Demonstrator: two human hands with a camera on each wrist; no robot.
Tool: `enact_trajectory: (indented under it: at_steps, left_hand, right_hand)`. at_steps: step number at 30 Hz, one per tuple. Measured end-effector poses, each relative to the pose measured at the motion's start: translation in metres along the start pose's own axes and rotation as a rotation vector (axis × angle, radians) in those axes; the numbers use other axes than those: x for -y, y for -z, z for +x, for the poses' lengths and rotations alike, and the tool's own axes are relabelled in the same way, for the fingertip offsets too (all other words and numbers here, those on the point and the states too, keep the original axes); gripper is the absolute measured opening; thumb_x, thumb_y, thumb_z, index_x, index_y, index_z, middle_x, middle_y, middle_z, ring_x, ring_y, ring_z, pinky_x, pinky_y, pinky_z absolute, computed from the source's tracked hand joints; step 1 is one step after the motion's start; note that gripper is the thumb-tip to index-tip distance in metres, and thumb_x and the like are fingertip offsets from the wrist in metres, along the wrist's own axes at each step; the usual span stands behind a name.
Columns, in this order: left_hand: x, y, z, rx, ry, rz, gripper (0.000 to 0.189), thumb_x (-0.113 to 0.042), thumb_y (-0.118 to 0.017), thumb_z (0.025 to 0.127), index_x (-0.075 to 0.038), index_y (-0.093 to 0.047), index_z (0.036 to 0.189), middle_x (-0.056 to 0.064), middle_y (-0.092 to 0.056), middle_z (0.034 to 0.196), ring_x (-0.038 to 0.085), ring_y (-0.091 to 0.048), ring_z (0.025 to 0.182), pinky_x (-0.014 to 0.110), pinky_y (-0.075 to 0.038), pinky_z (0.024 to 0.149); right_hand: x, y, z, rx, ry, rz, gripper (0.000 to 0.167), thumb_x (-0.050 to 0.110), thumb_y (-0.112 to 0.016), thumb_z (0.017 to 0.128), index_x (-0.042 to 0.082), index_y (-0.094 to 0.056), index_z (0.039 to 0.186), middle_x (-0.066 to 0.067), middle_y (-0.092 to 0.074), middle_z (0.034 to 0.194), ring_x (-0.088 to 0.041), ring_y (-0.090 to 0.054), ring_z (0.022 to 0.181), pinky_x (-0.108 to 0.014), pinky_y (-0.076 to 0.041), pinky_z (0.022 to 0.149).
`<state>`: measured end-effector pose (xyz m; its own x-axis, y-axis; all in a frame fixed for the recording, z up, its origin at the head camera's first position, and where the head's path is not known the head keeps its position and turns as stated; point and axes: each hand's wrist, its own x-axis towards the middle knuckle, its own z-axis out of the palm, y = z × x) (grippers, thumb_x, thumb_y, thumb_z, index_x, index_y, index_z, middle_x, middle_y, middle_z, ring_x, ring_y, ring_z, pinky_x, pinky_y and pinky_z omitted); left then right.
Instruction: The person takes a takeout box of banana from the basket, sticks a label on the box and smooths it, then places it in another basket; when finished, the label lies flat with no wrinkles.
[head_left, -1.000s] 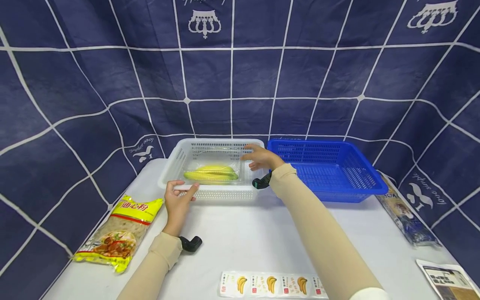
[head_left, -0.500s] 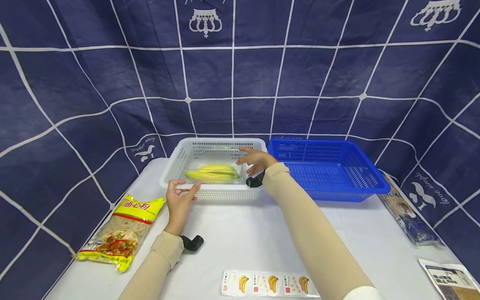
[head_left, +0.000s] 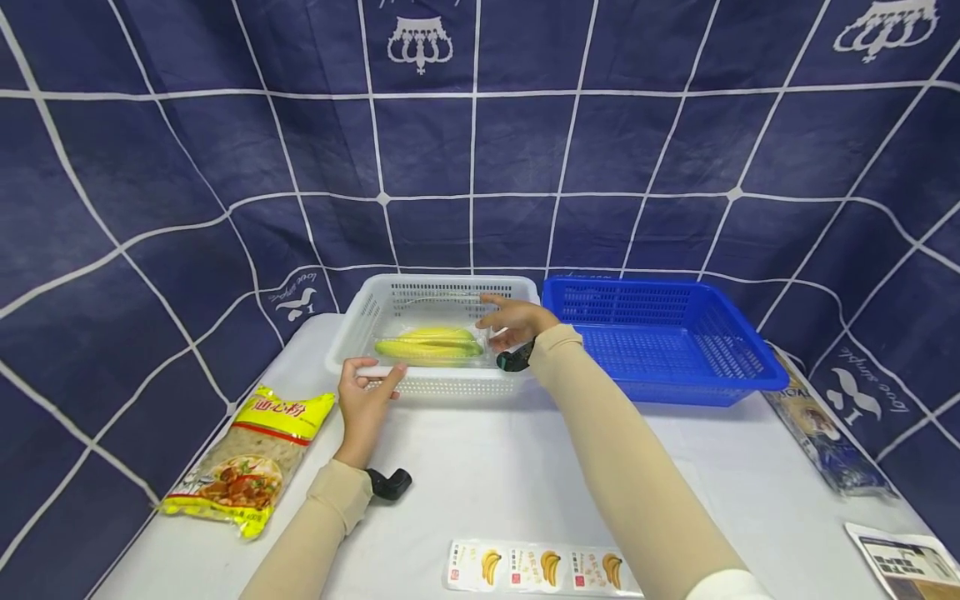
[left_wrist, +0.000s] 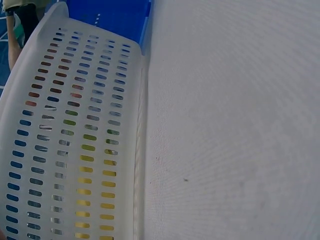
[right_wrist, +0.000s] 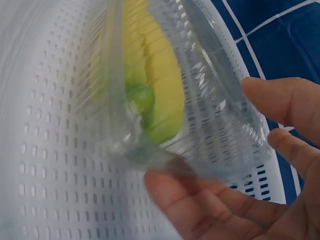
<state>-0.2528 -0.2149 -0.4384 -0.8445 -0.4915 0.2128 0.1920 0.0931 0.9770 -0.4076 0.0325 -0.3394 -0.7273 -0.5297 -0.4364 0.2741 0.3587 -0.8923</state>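
Note:
In the head view a white basket (head_left: 435, 387) holds a clear plastic box (head_left: 486, 354) with yellow-green bananas (head_left: 429, 343) inside. My left hand (head_left: 367, 400) grips the basket's front rim, thumb outside and fingers over the edge. At the box's right end is my right hand (head_left: 517, 321), its fingers spread. The right wrist view has the fingers (right_wrist: 175, 200) against the near corner of the box (right_wrist: 210, 145), not closed around it. Only the basket's perforated side (left_wrist: 75, 130) and the cloth show in the left wrist view.
A blue basket (head_left: 660, 390) stands right beside the white one. On the left lies a yellow food bag (head_left: 251, 458). A banana sticker strip (head_left: 543, 568) lies in front. A dark packet (head_left: 825, 429) and a printed sheet (head_left: 903, 558) lie at right.
My right hand has shifted a little left and come up to the end of the plastic box. My left hand stays on the rim. The whole view has drifted slightly.

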Motion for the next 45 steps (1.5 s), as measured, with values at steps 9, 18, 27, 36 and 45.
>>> enact_trajectory:
  at_steps: [9,18,27,36,45]
  left_hand:
    - [-0.001,-0.003,0.0,0.004,0.005,0.005,0.045,-0.011,-0.086,0.093,-0.002,-0.052,0.122,-0.004,-0.063,0.076,0.015,-0.069,0.055,0.022,-0.056,0.058]
    - [-0.001,-0.003,-0.001,0.011,0.009,-0.01,0.045,-0.012,-0.087,0.093,-0.004,-0.052,0.12,-0.005,-0.064,0.077,0.012,-0.068,0.055,0.023,-0.058,0.06]
    - [0.0,0.001,-0.002,0.008,0.002,-0.004,0.047,-0.012,-0.087,0.093,-0.001,-0.052,0.122,-0.007,-0.066,0.076,0.011,-0.068,0.055,0.024,-0.058,0.06]
    - [0.0,0.0,-0.002,0.01,0.004,-0.019,0.046,-0.011,-0.087,0.093,-0.001,-0.052,0.122,-0.006,-0.066,0.077,0.01,-0.067,0.055,0.022,-0.059,0.061]
    - [-0.001,0.002,-0.002,0.021,0.021,-0.002,0.048,-0.014,-0.087,0.093,-0.005,-0.052,0.124,-0.005,-0.066,0.079,0.009,-0.066,0.056,0.022,-0.058,0.06]
  right_hand:
    - [0.008,-0.003,-0.003,-0.013,0.032,-0.016,0.089,0.003,-0.065,0.107,0.028,-0.014,0.175,-0.022,-0.026,0.171,-0.019,-0.059,0.075,-0.028,-0.06,0.072]
    - [0.011,-0.008,-0.003,-0.041,0.07,-0.051,0.088,0.004,-0.068,0.105,0.025,-0.02,0.174,-0.021,-0.038,0.166,-0.019,-0.056,0.077,-0.026,-0.061,0.068]
    - [0.012,-0.016,-0.005,-0.07,0.09,-0.06,0.086,-0.001,-0.068,0.102,0.02,-0.025,0.173,-0.023,-0.04,0.164,-0.019,-0.057,0.076,-0.027,-0.062,0.065]
    - [0.014,-0.016,-0.009,-0.097,0.128,-0.048,0.084,0.002,-0.07,0.102,0.022,-0.028,0.172,-0.022,-0.038,0.166,-0.021,-0.057,0.08,-0.03,-0.064,0.073]
    - [0.018,-0.01,-0.021,-0.108,0.156,-0.013,0.085,0.004,-0.072,0.101,0.024,-0.029,0.171,-0.021,-0.034,0.169,-0.032,-0.062,0.105,-0.036,-0.066,0.083]
